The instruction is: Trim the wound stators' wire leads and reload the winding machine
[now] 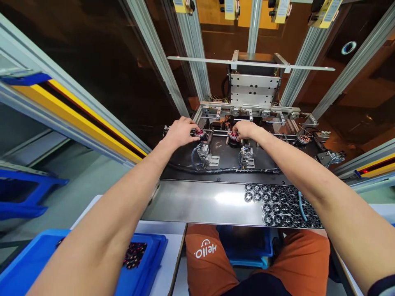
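My left hand (pixel 182 131) reaches to the left station of the machine, its thumb and fingers closed around a small round red-and-black part (pixel 201 133). At the middle station my right hand (pixel 246 130) has its fingers bent down onto another such part (pixel 233 137), gripping it from above and the side. Both parts sit in the fixture on the black machine plate (pixel 228 166); their undersides are hidden. Metal clamp blocks (pixel 203 151) stand just in front of each station. A third round part with copper-coloured windings (pixel 304 139) rests farther right, away from both hands.
Rows of black round parts (pixel 274 209) lie on the right of the metal shelf (pixel 197 201), with a light-blue tube (pixel 301 205) across them. Blue trays (pixel 154 250) with small dark parts stand at lower left. Yellow light-curtain bars (pixel 92 119) flank the opening. A white bar (pixel 200 61) spans above.
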Action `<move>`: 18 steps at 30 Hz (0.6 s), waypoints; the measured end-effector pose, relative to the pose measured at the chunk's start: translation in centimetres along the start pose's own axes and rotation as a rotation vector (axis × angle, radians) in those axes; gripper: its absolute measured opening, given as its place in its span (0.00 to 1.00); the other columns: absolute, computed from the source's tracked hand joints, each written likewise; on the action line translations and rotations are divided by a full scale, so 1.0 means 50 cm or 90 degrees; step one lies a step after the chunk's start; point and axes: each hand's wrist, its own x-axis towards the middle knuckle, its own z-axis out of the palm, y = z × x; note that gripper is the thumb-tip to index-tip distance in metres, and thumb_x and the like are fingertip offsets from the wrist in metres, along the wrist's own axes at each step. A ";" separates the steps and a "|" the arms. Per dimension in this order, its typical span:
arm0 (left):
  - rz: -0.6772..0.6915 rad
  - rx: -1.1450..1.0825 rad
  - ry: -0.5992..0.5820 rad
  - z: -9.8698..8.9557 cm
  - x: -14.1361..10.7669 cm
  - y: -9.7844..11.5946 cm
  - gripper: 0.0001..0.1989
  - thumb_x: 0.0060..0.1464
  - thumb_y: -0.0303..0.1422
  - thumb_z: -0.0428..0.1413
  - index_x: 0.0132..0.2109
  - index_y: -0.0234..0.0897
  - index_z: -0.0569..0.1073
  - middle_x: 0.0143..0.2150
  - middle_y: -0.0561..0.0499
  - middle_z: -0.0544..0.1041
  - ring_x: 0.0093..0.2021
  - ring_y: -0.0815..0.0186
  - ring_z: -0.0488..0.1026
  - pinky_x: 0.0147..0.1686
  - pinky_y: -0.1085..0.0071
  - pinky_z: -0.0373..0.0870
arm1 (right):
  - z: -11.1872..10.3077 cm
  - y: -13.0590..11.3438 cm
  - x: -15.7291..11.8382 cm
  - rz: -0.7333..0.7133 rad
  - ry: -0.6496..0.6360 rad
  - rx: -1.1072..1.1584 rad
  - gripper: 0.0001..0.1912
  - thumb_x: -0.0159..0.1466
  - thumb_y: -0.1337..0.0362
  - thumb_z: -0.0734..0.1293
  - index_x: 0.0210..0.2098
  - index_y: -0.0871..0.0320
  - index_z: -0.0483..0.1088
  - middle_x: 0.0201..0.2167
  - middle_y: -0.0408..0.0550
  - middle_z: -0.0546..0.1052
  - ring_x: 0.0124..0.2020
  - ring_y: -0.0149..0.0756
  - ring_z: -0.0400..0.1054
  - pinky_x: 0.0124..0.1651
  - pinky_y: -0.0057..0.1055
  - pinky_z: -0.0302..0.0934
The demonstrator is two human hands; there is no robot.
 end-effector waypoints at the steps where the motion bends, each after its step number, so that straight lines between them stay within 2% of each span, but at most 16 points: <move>1: 0.012 0.002 -0.017 -0.002 0.007 -0.003 0.25 0.68 0.55 0.68 0.59 0.42 0.86 0.69 0.42 0.79 0.71 0.44 0.64 0.72 0.53 0.63 | -0.005 -0.001 0.004 -0.002 -0.013 -0.002 0.21 0.77 0.50 0.76 0.63 0.55 0.79 0.64 0.53 0.82 0.62 0.47 0.79 0.65 0.53 0.79; 6: 0.036 0.025 -0.113 -0.011 0.055 -0.017 0.23 0.67 0.53 0.70 0.56 0.40 0.86 0.65 0.40 0.81 0.71 0.43 0.68 0.69 0.51 0.68 | -0.023 0.001 0.012 -0.021 -0.065 0.006 0.21 0.77 0.50 0.75 0.62 0.56 0.78 0.63 0.53 0.82 0.60 0.45 0.80 0.63 0.51 0.80; 11: 0.052 0.038 -0.194 -0.013 0.093 -0.032 0.23 0.73 0.53 0.66 0.57 0.37 0.84 0.56 0.43 0.84 0.61 0.51 0.79 0.65 0.49 0.76 | -0.027 0.005 0.008 -0.025 -0.074 0.014 0.22 0.77 0.50 0.75 0.63 0.56 0.78 0.62 0.53 0.82 0.59 0.45 0.80 0.62 0.50 0.80; 14: 0.074 0.044 -0.203 -0.013 0.104 -0.037 0.22 0.73 0.51 0.66 0.57 0.36 0.83 0.56 0.43 0.84 0.60 0.52 0.81 0.63 0.50 0.78 | -0.024 0.005 0.006 -0.018 -0.064 0.008 0.22 0.77 0.50 0.75 0.63 0.56 0.78 0.62 0.53 0.82 0.59 0.45 0.80 0.62 0.51 0.80; 18: 0.108 0.055 -0.186 -0.013 0.108 -0.042 0.20 0.72 0.49 0.68 0.57 0.38 0.83 0.61 0.42 0.83 0.65 0.50 0.79 0.66 0.49 0.76 | -0.020 0.006 0.008 -0.009 -0.048 -0.003 0.22 0.77 0.49 0.75 0.63 0.56 0.78 0.62 0.53 0.82 0.59 0.46 0.80 0.62 0.51 0.80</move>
